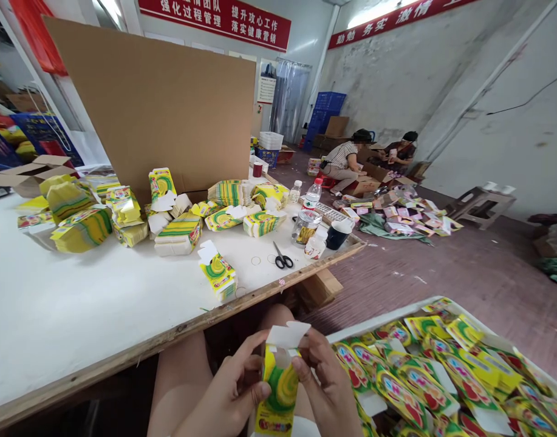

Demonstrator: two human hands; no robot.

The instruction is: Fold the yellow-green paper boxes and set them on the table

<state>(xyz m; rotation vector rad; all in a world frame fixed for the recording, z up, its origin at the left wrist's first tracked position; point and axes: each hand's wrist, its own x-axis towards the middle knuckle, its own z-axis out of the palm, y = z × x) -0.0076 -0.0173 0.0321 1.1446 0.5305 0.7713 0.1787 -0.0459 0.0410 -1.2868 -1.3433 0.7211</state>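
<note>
Red banners point(214, 23) cross the far walls of our workroom. Bundled cartons point(178, 235) crowd the far side of our table, and behind them a tall cardboard sheet point(169, 109) blocks our view. Toward the right end we have a red-capped bottle point(312, 195), a jar point(306, 228) and a dark mug point(337, 234) close together, with black-handled scissors point(283, 260) just left of them. Our table point(68, 303) is white, its surface widest at the near left; on the brownish floor point(415, 273), far right, two people point(346, 161) sit by a heap of pinkish boxes point(396, 212). Worn wood edges the table on our side, and floor shows between it and the pale rim of a bin point(382, 318) full of yellow cartons, near right. Over our lap is a small carton point(279, 391), white flaps raised: our left hand point(232, 388) curls closed on its left side, our right hand point(324, 379) pinches its upper right.
</note>
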